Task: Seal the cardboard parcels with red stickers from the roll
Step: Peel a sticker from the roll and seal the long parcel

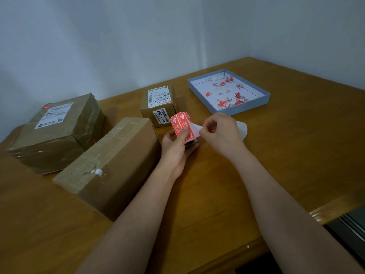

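Left hand: its fingers are curled round the roll of red stickers, thumb pressed on the face, above the table. Right hand: the white liner end is pinched at the roll's right edge. A long parcel lies just left of the hands, a taped parcel further left, a small parcel behind the roll. Red scraps are held in a blue tray beyond.

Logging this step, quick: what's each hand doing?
Left hand: holds the sticker roll.
Right hand: pinches the roll's loose white end.
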